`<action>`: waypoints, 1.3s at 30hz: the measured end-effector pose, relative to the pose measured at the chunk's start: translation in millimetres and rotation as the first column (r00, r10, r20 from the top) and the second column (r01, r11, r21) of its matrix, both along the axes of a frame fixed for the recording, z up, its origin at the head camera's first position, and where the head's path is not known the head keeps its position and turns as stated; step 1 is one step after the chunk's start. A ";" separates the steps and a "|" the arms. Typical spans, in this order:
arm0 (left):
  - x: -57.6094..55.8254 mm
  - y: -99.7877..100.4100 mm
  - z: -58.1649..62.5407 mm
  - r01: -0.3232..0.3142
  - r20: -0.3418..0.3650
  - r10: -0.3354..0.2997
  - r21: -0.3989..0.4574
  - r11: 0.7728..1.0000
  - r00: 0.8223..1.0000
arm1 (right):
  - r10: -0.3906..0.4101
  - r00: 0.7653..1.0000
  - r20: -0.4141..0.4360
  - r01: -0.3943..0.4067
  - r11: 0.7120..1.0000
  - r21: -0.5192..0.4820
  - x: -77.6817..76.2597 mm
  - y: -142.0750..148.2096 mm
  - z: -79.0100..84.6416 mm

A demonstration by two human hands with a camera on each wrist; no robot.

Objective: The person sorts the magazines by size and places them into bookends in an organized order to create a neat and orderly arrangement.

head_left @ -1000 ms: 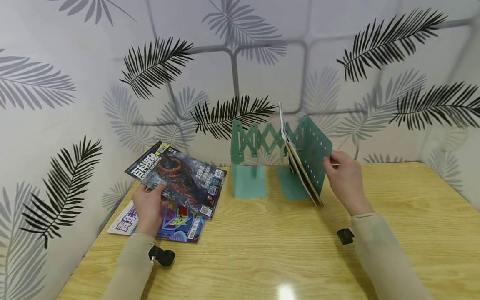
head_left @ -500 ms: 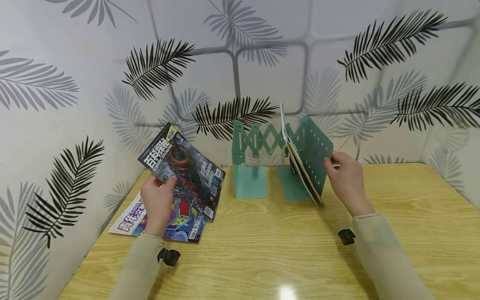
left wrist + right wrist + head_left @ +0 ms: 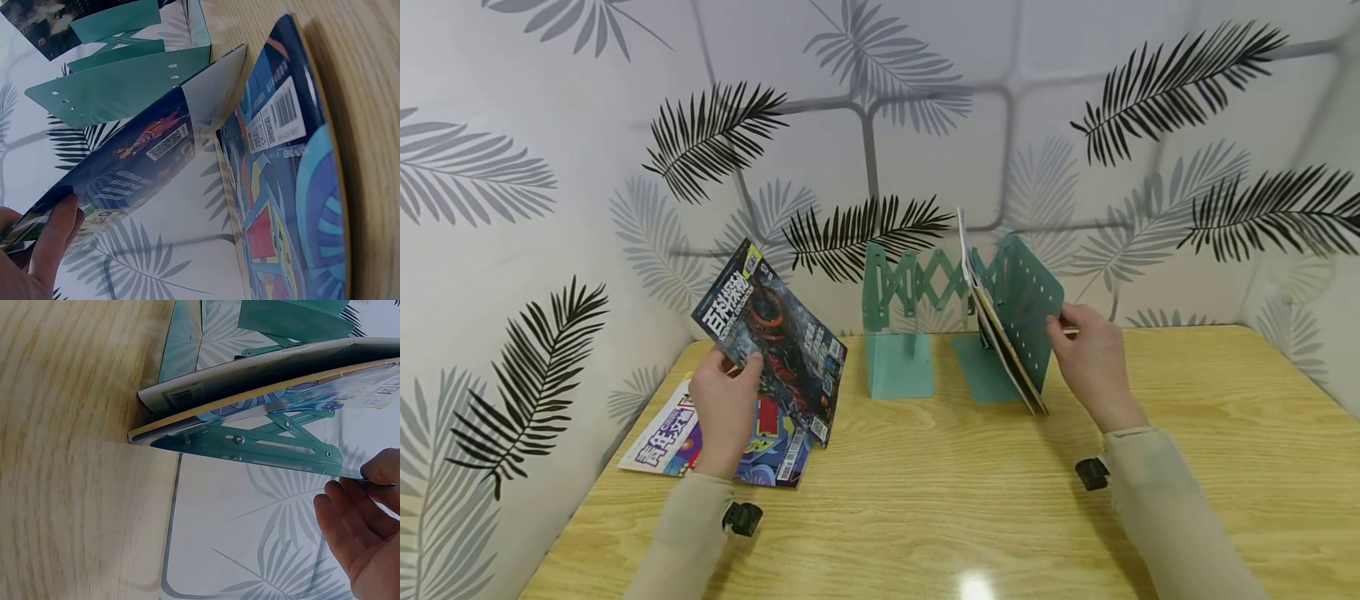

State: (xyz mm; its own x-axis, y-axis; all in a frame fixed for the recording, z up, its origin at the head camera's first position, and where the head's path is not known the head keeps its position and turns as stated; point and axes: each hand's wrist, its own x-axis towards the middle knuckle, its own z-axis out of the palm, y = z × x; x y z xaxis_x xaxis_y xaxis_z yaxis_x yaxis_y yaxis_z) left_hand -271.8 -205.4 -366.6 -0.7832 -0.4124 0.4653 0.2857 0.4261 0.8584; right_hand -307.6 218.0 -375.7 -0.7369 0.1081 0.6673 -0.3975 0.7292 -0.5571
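My left hand (image 3: pixel 727 410) grips a dark-covered magazine (image 3: pixel 784 346) by its left edge, thumb on the front cover, and holds it tilted up. Beneath it a colourful magazine (image 3: pixel 662 442) lies flat on the table; the left wrist view shows its barcode corner. At the back stands a green expandable bookend (image 3: pixel 901 367) with a scissor lattice. My right hand (image 3: pixel 1093 358) pinches the edge of its perforated right end plate (image 3: pixel 1033 300). Several magazines (image 3: pixel 250 400) lean against the inner side of that plate, spines slanting. The back of the held magazine (image 3: pixel 144 150) faces the left wrist camera.
A wood-grain table (image 3: pixel 880 517) carries everything. Behind it rises a pale wall (image 3: pixel 940 167) with a leaf pattern, which also runs along the left side. The bookend's left plate (image 3: pixel 875 292) stands apart from the leaning magazines, with a gap between them.
My left hand has moved right and raised the dark magazine, tilting it more upright and uncovering more of the one below. The right hand stays on the end plate.
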 end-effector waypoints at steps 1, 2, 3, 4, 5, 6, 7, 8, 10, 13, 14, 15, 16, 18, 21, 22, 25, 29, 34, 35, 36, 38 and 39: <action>0.3 0.5 0.0 -0.002 -0.003 0.002 -0.008 1.000 1.000 | 0.001 1.000 0.000 -0.001 1.000 -0.001 0.1 -0.4 0.4; 0.4 1.0 0.1 -0.002 -0.006 0.002 -0.015 1.000 1.000 | 0.003 1.000 -0.001 -0.003 1.000 -0.001 0.2 -0.5 0.5; 0.6 1.8 0.2 -0.003 -0.009 0.003 -0.021 1.000 1.000 | 0.004 1.000 -0.001 -0.004 1.000 0.001 0.3 -0.5 0.5; 1.0 2.7 0.4 -0.001 -0.013 0.000 -0.023 1.000 1.000 | 0.004 1.000 0.001 -0.004 1.000 0.003 0.4 -0.6 0.5; 1.1 3.3 0.4 0.000 -0.014 0.000 -0.025 1.000 1.000 | 0.004 1.000 0.002 -0.004 1.000 0.004 0.6 -0.8 0.7; 1.2 4.0 0.7 -0.001 -0.017 0.000 -0.028 1.000 1.000 | 0.003 1.000 0.004 -0.003 1.000 0.005 0.5 -0.9 0.8; 1.3 4.8 0.9 0.000 -0.020 0.000 -0.032 0.999 1.000 | 0.002 1.000 0.007 -0.002 1.000 0.006 0.5 -1.0 0.8; 1.4 5.4 1.1 0.001 -0.024 -0.001 -0.035 0.999 1.000 | 0.000 1.000 0.009 0.000 1.000 0.005 0.2 -0.9 0.7; 1.6 6.6 1.5 0.000 -0.030 -0.001 -0.043 0.999 1.000 | -0.003 1.000 0.014 0.003 1.000 0.005 -0.2 -0.9 0.7; 2.7 8.5 2.4 -0.007 -0.034 0.004 -0.063 0.998 0.999 | -0.005 1.000 0.015 0.005 1.000 0.006 -0.9 -0.2 -0.1; 3.1 9.0 2.7 -0.009 -0.035 0.007 -0.071 0.997 0.999 | -0.005 1.000 0.014 0.004 1.000 0.006 -1.0 0.1 -0.4; 3.4 9.6 3.0 -0.011 -0.035 0.009 -0.077 0.997 0.999 | -0.004 1.000 0.013 0.004 1.000 0.007 -1.0 0.2 -0.6; 3.8 10.2 3.3 -0.013 -0.034 0.011 -0.082 0.997 0.999 | -0.004 1.000 0.013 0.004 1.000 0.007 -0.9 0.3 -0.8; 4.0 11.0 3.7 -0.014 -0.037 0.011 -0.088 0.996 0.999 | -0.004 1.000 0.011 0.004 1.000 0.007 -0.9 0.4 -0.9; 4.0 12.3 4.2 -0.014 -0.043 0.010 -0.101 0.995 0.999 | -0.001 1.000 0.011 0.001 1.000 0.004 -0.9 0.2 -0.5; 4.2 12.8 4.3 -0.013 -0.045 0.008 -0.106 0.994 0.999 | -0.001 1.000 0.011 0.001 1.000 0.004 -0.9 0.2 -0.3; 5.0 14.7 5.1 -0.007 -0.051 0.001 -0.121 0.993 0.999 | 0.001 1.000 0.012 -0.001 1.000 0.002 -0.6 0.1 0.2; 6.7 17.6 6.5 0.001 -0.059 -0.009 -0.134 0.991 0.998 | -0.001 1.000 0.014 0.001 1.000 0.000 -0.3 0.5 0.0; 8.2 20.8 7.0 -0.009 -0.076 -0.004 -0.166 0.986 0.997 | -0.004 1.000 0.015 0.004 1.000 -0.002 -0.2 0.9 -0.7; 8.4 21.2 6.9 -0.009 -0.082 -0.005 -0.172 0.985 0.997 | -0.003 1.000 0.015 0.003 1.000 -0.001 -0.2 1.0 -0.8; 8.9 21.6 6.7 -0.008 -0.086 -0.008 -0.178 0.984 0.996 | -0.004 1.000 0.015 0.004 1.000 0.000 -0.3 1.0 -1.0; 9.7 22.1 6.2 -0.002 -0.099 -0.017 -0.191 0.982 0.995 | -0.003 1.000 0.014 0.003 1.000 0.002 -0.1 0.8 -0.9; 10.4 22.4 6.1 0.001 -0.104 -0.022 -0.196 0.981 0.994 | -0.005 1.000 0.014 0.005 1.000 0.004 0.0 0.7 -0.9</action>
